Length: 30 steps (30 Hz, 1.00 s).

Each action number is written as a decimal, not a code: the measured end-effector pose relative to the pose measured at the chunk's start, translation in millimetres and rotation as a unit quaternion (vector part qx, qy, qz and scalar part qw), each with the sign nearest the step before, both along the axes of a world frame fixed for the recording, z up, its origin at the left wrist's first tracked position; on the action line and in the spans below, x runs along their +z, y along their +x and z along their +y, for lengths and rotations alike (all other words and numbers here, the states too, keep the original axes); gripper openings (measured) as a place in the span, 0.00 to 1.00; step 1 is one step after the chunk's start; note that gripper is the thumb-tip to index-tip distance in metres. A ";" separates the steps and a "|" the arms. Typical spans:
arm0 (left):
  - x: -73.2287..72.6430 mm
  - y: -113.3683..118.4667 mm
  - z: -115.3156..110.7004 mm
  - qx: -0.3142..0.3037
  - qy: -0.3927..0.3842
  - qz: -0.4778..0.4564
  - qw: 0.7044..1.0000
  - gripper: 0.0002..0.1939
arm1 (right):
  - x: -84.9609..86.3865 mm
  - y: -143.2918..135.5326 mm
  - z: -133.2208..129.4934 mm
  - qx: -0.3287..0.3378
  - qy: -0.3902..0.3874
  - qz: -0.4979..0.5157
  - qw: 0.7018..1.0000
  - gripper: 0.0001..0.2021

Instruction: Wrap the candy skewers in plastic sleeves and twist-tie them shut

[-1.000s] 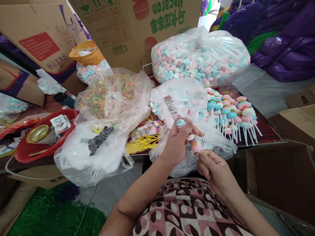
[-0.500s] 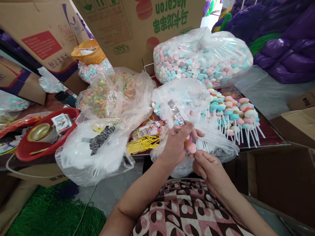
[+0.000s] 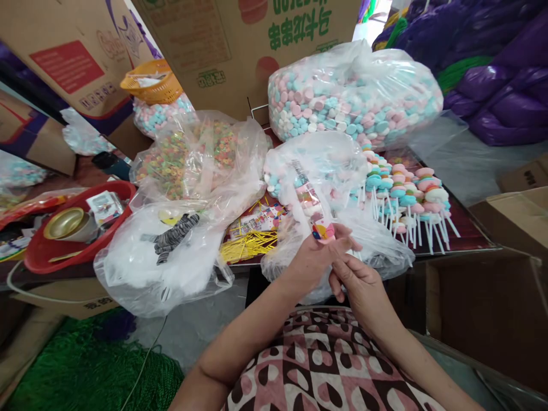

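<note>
My left hand (image 3: 319, 254) is closed around the lower end of a clear printed candy wrapper (image 3: 314, 208). Pink and white marshmallow shows through the wrapper, which points up and away from me. Just below, my right hand (image 3: 357, 277) pinches with thumb and fingers at the bottom of this marshmallow skewer; the stick itself is hidden by the fingers. Behind the wrapper lies an open plastic bag of marshmallows (image 3: 329, 151). To its right, finished-looking marshmallow skewers (image 3: 398, 191) are piled with white sticks toward me.
Yellow twist ties (image 3: 248, 246) and flat printed wrappers (image 3: 259, 220) lie left of my hands. Further left are a white-filled bag (image 3: 128, 262), a bag of gummy rings (image 3: 171, 171) and a red basin (image 3: 38, 248). A large marshmallow bag (image 3: 351, 103) stands behind; an open carton (image 3: 483, 302) sits right.
The pink marshmallow that stuck out below my left hand is now out of sight. More of the wrapper shows above that hand, with marshmallow inside. My hands have come closer together.
</note>
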<state>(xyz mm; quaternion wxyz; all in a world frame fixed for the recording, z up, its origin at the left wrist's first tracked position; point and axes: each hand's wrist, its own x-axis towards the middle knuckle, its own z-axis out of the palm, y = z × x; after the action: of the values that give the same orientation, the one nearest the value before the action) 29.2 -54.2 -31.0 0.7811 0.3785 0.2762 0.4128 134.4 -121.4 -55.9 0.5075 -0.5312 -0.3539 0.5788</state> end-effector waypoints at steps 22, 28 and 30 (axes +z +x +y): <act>10.1 -1.3 9.0 0.104 -0.024 -0.054 0.993 0.15 | 3.9 -9.3 7.3 0.040 -0.002 0.016 0.999 0.19; -2.0 -7.3 2.3 -0.002 0.020 0.063 0.998 0.23 | 5.5 -3.9 10.5 0.000 0.041 0.007 0.999 0.17; -7.5 -10.9 -1.0 0.008 0.088 0.141 0.986 0.19 | 4.2 -2.8 11.0 -0.007 0.060 -0.009 0.998 0.17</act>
<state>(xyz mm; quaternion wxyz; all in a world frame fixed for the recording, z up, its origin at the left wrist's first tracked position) 18.3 -55.2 -38.4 0.6950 0.4978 0.3488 0.3840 131.6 -110.4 -51.7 0.5395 -0.5078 -0.3887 0.5478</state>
